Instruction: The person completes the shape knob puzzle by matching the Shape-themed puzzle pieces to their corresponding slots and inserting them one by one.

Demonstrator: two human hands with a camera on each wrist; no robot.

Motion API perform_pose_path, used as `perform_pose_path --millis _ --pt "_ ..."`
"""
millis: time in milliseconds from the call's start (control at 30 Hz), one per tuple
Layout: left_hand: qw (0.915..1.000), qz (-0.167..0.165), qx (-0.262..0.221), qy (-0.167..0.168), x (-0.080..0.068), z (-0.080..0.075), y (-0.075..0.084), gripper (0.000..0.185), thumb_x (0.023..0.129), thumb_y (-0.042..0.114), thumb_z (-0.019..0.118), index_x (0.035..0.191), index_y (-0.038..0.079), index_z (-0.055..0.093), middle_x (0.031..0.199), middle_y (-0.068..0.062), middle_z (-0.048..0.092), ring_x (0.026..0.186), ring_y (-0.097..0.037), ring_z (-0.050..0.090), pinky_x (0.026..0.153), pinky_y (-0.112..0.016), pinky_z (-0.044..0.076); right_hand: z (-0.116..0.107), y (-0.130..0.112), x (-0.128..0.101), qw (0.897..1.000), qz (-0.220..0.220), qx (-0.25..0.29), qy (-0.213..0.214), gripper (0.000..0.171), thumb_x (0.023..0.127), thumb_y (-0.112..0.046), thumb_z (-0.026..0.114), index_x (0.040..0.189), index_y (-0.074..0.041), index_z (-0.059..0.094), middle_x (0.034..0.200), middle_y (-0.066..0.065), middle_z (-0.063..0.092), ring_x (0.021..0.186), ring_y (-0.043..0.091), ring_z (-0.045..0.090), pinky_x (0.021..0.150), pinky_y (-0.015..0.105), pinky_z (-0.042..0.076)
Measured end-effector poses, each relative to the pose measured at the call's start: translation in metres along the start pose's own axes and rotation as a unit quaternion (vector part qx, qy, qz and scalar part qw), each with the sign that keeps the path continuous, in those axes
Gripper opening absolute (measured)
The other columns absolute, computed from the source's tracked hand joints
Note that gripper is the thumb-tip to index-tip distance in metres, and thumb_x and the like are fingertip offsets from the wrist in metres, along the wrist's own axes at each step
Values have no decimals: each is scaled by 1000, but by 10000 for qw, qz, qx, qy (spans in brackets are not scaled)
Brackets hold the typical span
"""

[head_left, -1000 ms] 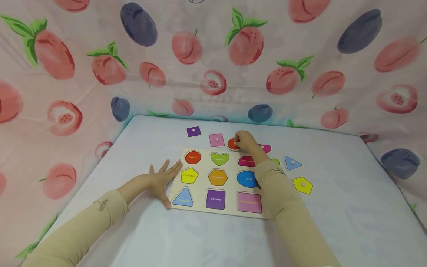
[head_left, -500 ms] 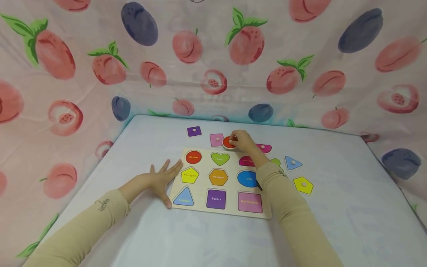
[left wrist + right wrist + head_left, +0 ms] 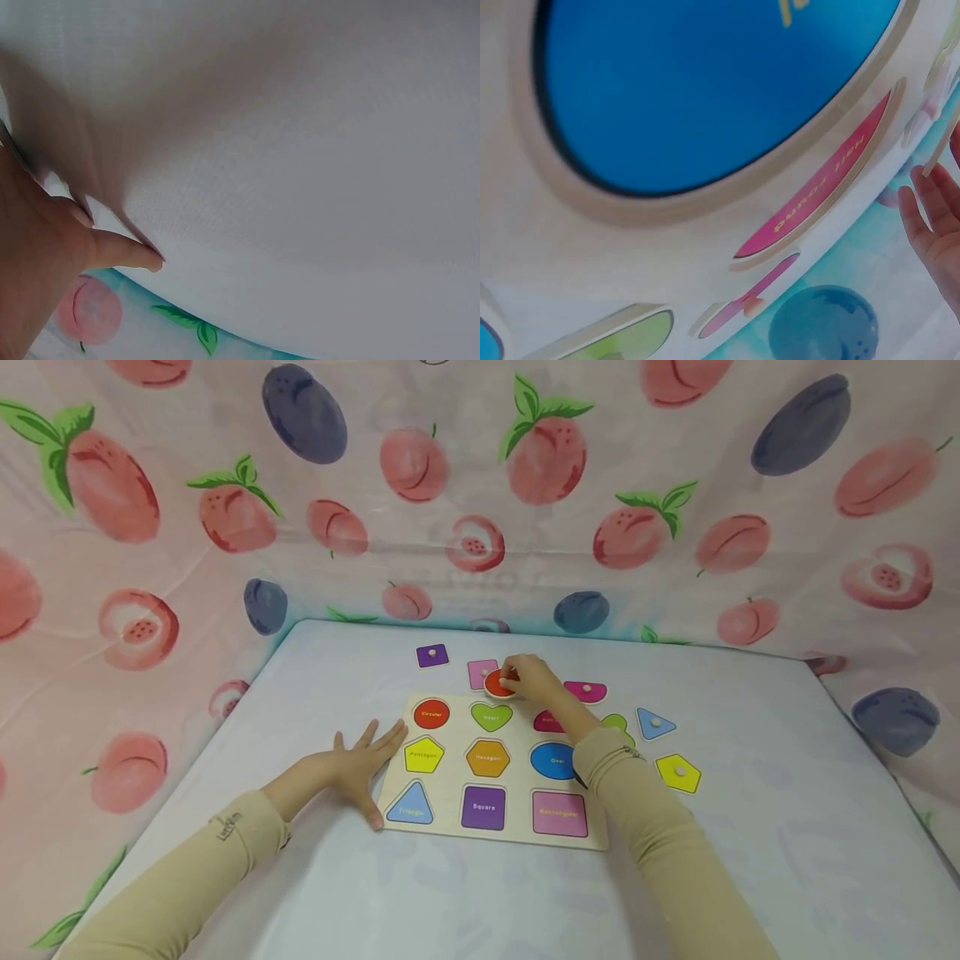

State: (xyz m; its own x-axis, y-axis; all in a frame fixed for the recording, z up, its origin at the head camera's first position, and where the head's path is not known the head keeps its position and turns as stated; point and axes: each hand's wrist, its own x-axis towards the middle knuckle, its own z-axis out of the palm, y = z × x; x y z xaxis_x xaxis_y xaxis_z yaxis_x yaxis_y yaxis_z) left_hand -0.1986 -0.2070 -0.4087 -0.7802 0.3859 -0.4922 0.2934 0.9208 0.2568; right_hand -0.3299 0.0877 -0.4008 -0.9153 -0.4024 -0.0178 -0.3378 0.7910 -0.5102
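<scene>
A pale shape puzzle board [image 3: 455, 777] lies on the white table, with coloured, labelled recesses such as red Circular [image 3: 431, 714] and blue Oval [image 3: 705, 90]. Behind its back edge my right hand [image 3: 534, 682] pinches the knob of a red round puzzle piece [image 3: 494, 685]. That piece partly covers a pink puzzle piece [image 3: 477, 674] in the head view. In the right wrist view, the held piece [image 3: 942, 146] shows edge-on by the fingers. My left hand [image 3: 354, 770] is spread along the board's left edge, fingertips touching it; the left wrist view shows that hand [image 3: 52, 240] on the white surface.
Knobbed pieces lie around the board: a purple one [image 3: 432, 656] at back left, a magenta half round [image 3: 587, 692], a blue triangle [image 3: 656, 723] and a yellow pentagon [image 3: 679, 772] at right. A green piece [image 3: 617, 723] is partly hidden by the right forearm. Fruit-patterned cloth [image 3: 420, 543] hangs behind.
My right hand has moved left with the red round piece, from beside the pink piece to partly in front of it. The left hand has stayed at the board's edge.
</scene>
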Motion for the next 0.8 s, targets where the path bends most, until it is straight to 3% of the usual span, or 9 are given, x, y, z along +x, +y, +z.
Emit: perform_pose_path --millis 567,800 --pt "9999 -37 94 -84 -2 -6 -6 144 51 57 85 152 15 -9 159 -6 -17 142 -43 -18 97 -78 -12 22 -42 11 9979 -550 -274 -203 13 91 -18 63 94 -5 63 90 8 60 87 21 52 84 30 50" --pt "9999 39 56 -108 1 -2 -2 144 50 60 84 152 17 -8 159 -5 -16 142 -42 -18 97 -79 -10 29 -54 7 9952 -832 -415 -318 13 90 -18 64 93 -5 65 92 7 63 86 20 54 87 29 51"
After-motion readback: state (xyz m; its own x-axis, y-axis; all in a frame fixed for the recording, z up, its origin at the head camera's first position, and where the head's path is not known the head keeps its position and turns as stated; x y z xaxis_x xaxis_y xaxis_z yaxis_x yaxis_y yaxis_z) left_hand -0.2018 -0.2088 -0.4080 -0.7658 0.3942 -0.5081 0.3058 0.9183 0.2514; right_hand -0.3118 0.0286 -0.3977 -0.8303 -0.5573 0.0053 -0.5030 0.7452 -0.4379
